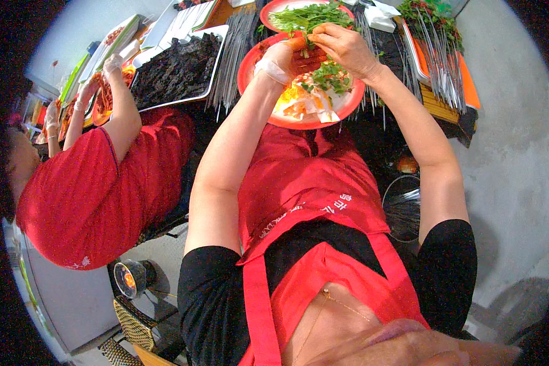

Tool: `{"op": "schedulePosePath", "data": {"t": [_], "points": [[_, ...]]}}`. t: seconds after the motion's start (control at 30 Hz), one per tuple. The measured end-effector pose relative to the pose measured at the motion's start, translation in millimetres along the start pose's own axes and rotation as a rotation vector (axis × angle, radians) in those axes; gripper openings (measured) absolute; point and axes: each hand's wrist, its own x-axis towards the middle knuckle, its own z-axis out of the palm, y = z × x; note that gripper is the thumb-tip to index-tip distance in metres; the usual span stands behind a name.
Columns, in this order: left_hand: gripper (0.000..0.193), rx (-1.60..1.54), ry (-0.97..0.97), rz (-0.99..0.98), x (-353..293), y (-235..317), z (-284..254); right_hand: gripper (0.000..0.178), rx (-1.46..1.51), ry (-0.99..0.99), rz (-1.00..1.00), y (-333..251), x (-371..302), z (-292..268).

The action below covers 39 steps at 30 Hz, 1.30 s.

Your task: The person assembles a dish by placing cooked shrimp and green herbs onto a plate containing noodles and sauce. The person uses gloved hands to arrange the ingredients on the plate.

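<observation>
Mottled grey surface [512, 140] at right, soft shadow [521, 302] below, woven chair [132, 322] lower left

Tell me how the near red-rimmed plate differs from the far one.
The near plate looks larger in view than the far plate. The near plate holds sprigs beside orange and white pieces; the far plate shows only greens. Both have red rims and white insides.

Table [439, 108], slatted yellow-brown wood, edge exposed right of the right hand [348, 52]. Contents: red-rimmed plate [305, 125], beneath right and left hand [279, 56], its support hidden; second plate [265, 17], beyond both; thin grey skewers [229, 70], left of the left hand; white tray [221, 36], farther left; orange tray [471, 85], far right.
</observation>
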Motion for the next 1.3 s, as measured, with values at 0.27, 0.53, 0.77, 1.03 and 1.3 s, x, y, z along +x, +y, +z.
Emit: {"op": "schedulePosePath", "data": {"t": [0.27,0.53,0.77,1.03,1.3], "points": [[0.023,-0.209,-0.134,0.045,6.4,6.3,-15.5,0.043,-0.024,-0.194,0.045,-2.5,-2.1,1.5],[0.017,-0.159,0.029,0.074,20.1,8.8,-25.1,0.03,0.715,-0.132,0.436,36.4,-16.9,-0.8],[0.021,-0.17,-0.009,0.083,22.3,17.7,-50.1,0.012,0.064,-0.469,0.241,45.3,-58.4,7.8],[0.019,-0.129,0.041,0.112,30.6,10.6,-49.5,0.013,-0.13,-0.676,0.079,38.2,-73.9,9.2],[0.02,-0.096,0.073,0.083,12.7,9.1,-24.0,0.015,0.75,-0.456,0.625,52.0,-44.8,-34.3]]}}
